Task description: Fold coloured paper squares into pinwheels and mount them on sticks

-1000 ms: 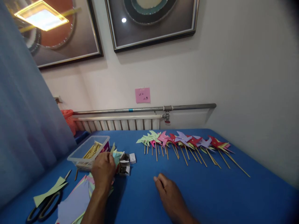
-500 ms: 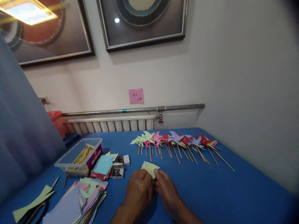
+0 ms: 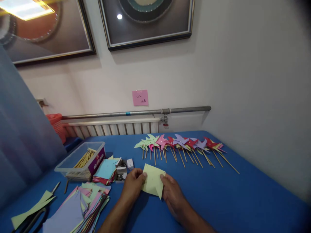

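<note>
A pale yellow paper square (image 3: 152, 182) with slits cut in from its corners is held up in front of me, a small mark at its middle. My left hand (image 3: 134, 182) pinches its left edge between thumb and fingers. On the opposite edge, my right hand (image 3: 171, 191) grips the same paper, thumb in front and fingers partly hidden behind. Small open boxes of metal pins (image 3: 120, 177) stand just left of my left hand. Beyond both hands lies a row of finished paper pinwheels (image 3: 181, 141) on sticks.
To the left are a clear plastic box (image 3: 69, 163) of wooden sticks, a stack of blue paper squares (image 3: 106, 169), a pile of cut coloured papers (image 3: 65, 212) and black-handled scissors (image 3: 36, 220) beside yellow paper strips. A blue cloth (image 3: 218, 200) covers the table against the wall.
The hands have moved apart, and the yellow paper now faces me spread out between them. Before, the hands were close together and covered most of it. The view has shifted slightly.
</note>
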`<state>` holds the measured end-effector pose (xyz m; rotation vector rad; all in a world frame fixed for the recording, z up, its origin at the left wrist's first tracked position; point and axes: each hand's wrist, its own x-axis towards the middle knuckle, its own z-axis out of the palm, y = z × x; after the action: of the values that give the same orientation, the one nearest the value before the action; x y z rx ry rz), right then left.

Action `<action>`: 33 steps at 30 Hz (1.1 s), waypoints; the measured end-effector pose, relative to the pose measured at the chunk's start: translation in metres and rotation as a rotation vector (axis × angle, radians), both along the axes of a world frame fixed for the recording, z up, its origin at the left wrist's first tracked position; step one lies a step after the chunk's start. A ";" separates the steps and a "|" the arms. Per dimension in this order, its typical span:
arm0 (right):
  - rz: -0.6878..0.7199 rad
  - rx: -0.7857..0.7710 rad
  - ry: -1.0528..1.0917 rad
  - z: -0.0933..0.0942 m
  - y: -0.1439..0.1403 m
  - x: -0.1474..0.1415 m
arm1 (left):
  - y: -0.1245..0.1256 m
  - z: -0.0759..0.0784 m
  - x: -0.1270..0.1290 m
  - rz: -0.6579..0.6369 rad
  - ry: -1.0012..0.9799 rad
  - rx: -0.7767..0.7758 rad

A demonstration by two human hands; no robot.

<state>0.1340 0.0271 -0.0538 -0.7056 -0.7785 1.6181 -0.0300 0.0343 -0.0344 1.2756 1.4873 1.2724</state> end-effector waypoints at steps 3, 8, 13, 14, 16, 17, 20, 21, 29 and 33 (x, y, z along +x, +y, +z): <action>0.027 -0.025 -0.013 -0.001 0.000 0.000 | 0.006 -0.009 0.003 -0.048 -0.249 -0.103; 0.017 -0.020 -0.115 -0.004 0.001 -0.001 | 0.003 -0.005 0.007 -0.025 -0.408 -0.142; 0.012 0.006 -0.145 -0.008 0.002 0.000 | -0.003 0.008 0.008 -0.046 -0.519 -0.143; -0.005 0.013 -0.156 -0.010 0.004 0.000 | -0.003 0.009 0.008 -0.057 -0.539 -0.145; -0.043 0.036 -0.209 -0.013 0.007 0.001 | -0.005 0.011 0.008 -0.101 -0.573 -0.161; -0.059 0.052 -0.246 -0.015 0.009 0.002 | -0.006 0.011 0.008 -0.132 -0.584 -0.172; -0.076 0.097 -0.343 -0.016 0.013 0.005 | -0.010 0.010 0.009 -0.238 -0.595 -0.189; -0.072 0.104 -0.358 -0.014 0.014 0.006 | -0.011 0.010 0.009 -0.266 -0.593 -0.189; 0.001 0.153 -0.382 -0.004 0.006 0.009 | -0.010 0.014 0.012 -0.217 -0.601 -0.172; 0.054 0.195 -0.384 -0.004 0.006 0.006 | -0.009 0.013 0.011 -0.183 -0.613 -0.157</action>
<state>0.1400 0.0329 -0.0582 -0.8709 -1.2243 1.4462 -0.0185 0.0252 -0.0216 0.7942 0.9839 1.2480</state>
